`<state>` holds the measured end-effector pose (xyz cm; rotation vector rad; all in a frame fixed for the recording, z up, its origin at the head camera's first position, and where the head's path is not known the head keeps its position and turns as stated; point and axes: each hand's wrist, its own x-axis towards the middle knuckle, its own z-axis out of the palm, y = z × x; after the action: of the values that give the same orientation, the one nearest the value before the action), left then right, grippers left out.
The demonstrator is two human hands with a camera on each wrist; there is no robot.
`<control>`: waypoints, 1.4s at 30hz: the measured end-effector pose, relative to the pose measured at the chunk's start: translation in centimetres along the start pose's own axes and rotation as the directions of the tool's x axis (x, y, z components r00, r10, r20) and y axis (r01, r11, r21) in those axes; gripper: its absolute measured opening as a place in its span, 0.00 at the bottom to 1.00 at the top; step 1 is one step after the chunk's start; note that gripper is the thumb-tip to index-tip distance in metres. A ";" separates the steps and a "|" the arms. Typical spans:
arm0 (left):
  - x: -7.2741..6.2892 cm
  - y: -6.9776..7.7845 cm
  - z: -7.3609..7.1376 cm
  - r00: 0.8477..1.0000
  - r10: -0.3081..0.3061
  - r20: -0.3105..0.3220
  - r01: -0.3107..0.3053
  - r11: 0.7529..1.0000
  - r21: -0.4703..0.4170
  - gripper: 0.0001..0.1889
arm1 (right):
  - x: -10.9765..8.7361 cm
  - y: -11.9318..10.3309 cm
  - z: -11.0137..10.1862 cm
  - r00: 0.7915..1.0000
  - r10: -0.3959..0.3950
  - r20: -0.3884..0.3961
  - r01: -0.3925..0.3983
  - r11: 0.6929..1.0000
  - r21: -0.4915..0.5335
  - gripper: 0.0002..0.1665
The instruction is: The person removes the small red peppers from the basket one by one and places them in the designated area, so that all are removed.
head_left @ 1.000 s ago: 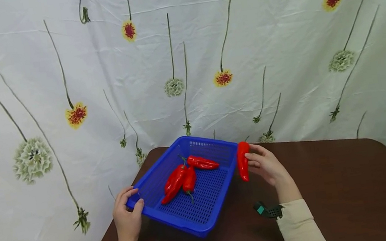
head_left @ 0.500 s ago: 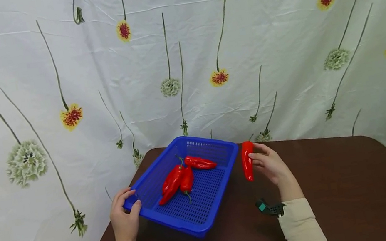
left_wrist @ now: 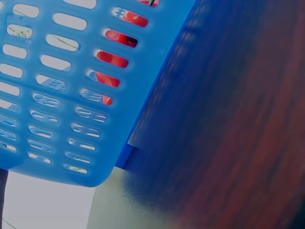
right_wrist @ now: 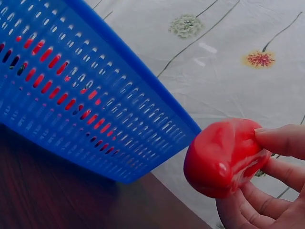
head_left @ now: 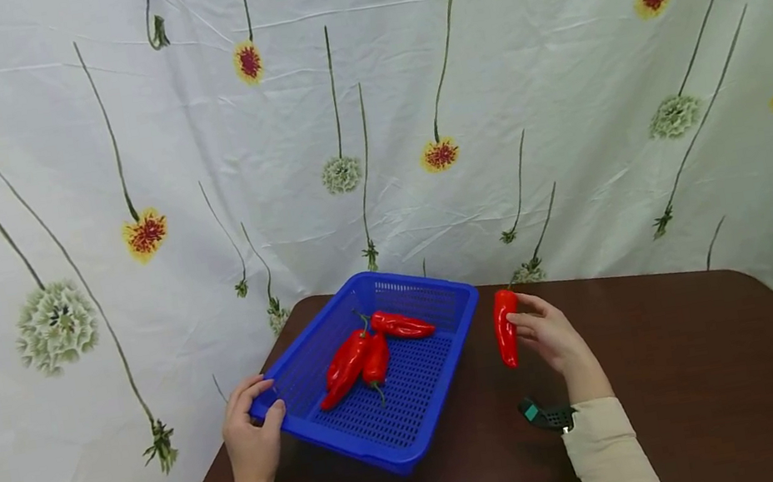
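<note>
A blue plastic basket (head_left: 448, 387) with slotted walls stands on the table, and several red peppers (head_left: 351, 364) lie inside it. At its near left corner my left hand (head_left: 252, 435) grips the rim between thumb and fingers. To the right of the basket, my right hand (head_left: 553, 337) pinches another red pepper (head_left: 508, 329), which hangs upright above the table with its stem up. In the right wrist view this pepper (right_wrist: 221, 160) shows its glossy rounded end, with thumb and fingers on its side. The left wrist view shows the basket wall (left_wrist: 71, 102); the left hand is out of that view.
The dark brown table (head_left: 711, 375) extends to the right of the basket. Behind it hangs a white cloth (head_left: 558, 79) printed with flowers. Each wrist wears a black strap device, such as the right one (head_left: 547, 418).
My right hand has moved right and slightly down with the pepper, away from the basket's rim. The left hand keeps its grip on the basket. The head view has shifted slightly.
</note>
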<state>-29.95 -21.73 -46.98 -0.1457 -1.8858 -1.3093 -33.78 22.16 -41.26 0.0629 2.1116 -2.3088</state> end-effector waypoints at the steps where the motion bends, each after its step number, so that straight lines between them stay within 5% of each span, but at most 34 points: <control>1: 0.0 0.0 0.0 1.000 -0.004 0.002 0.004 1.000 -0.002 0.14 | 0.0 0.2 -0.1 1.000 0.002 0.000 -0.002 1.000 -0.003 0.39; 42: 0.0 -0.1 0.1 1.000 -0.010 0.002 0.009 0.999 0.031 0.15 | 0.5 2.8 -0.9 0.990 0.050 -0.133 -0.072 0.984 -0.165 0.37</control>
<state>-30.11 -21.67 -47.06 -0.1224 -1.9096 -1.2864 -34.21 22.87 -44.15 0.2774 2.3223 -2.1356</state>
